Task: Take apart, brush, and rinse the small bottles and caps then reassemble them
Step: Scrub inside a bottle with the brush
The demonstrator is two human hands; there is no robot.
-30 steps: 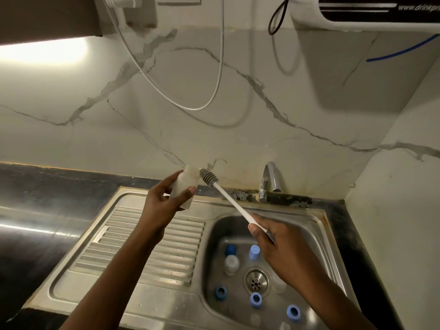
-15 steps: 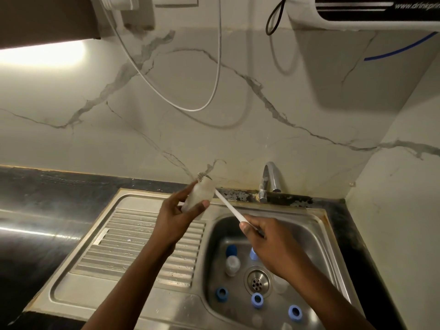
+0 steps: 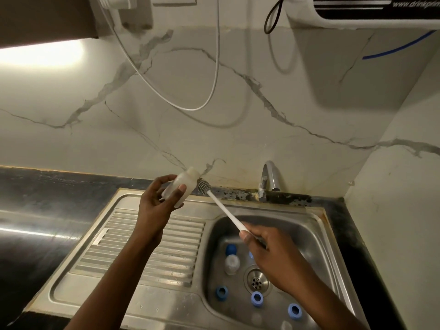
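My left hand (image 3: pixel 159 206) grips a small translucent white bottle (image 3: pixel 182 185), uncapped, tilted with its mouth up and to the right, above the drainboard's back edge. My right hand (image 3: pixel 269 256) holds the white handle of a bottle brush (image 3: pixel 223 208) over the sink basin (image 3: pixel 309 236). The brush's grey bristle head (image 3: pixel 204 185) sits just outside the bottle's mouth. In the basin lie several blue caps, such as one (image 3: pixel 257 298) near the drain, and another small bottle (image 3: pixel 232 263) with a blue cap (image 3: pixel 231 249) beside it.
The ribbed steel drainboard (image 3: pixel 114 253) lies left of the basin. A chrome tap (image 3: pixel 269 179) stands at the back rim. Dark countertop (image 3: pixel 35 210) runs left. A white cable (image 3: pixel 214 67) hangs on the marble wall, and a wall-mounted appliance (image 3: pixel 369 10) is at upper right.
Half a second ago the bristle head was inside the bottle; now it is pulled out to the mouth. Both hands shifted slightly left.
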